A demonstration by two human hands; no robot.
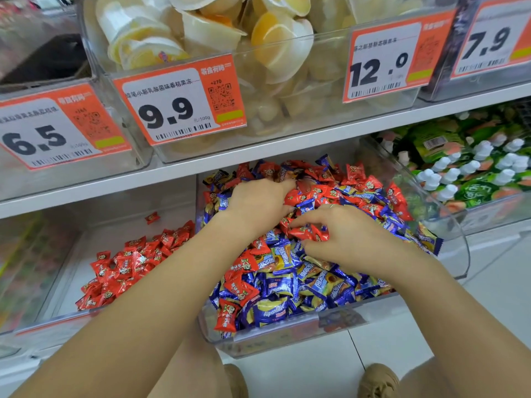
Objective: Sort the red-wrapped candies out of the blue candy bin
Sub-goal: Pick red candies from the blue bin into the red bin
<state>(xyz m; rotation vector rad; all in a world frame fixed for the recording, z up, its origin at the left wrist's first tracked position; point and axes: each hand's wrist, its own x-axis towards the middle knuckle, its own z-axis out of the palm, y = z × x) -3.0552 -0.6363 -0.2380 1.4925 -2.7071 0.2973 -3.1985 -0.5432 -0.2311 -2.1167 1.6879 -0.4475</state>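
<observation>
I see both hands down in the clear bin (pixel 448 242) on the lower shelf, which is heaped with mixed blue candies (pixel 275 308) and red candies (pixel 244 288). My right hand (pixel 344 239) lies on the middle of the heap, its fingers curled round a few red candies it is pinching at the fingertips. My left hand (pixel 258 202) reaches further back, fingers bent and dug into the red candies at the rear; I cannot tell whether it grips any. In the neighbouring bin (pixel 57 320) to the left lies a pile of red candies only (pixel 126 268), one apart behind it. Above, a shelf (pixel 287 150) carries a bin of jelly cups (pixel 273 44) and orange price tags (pixel 178 101).
</observation>
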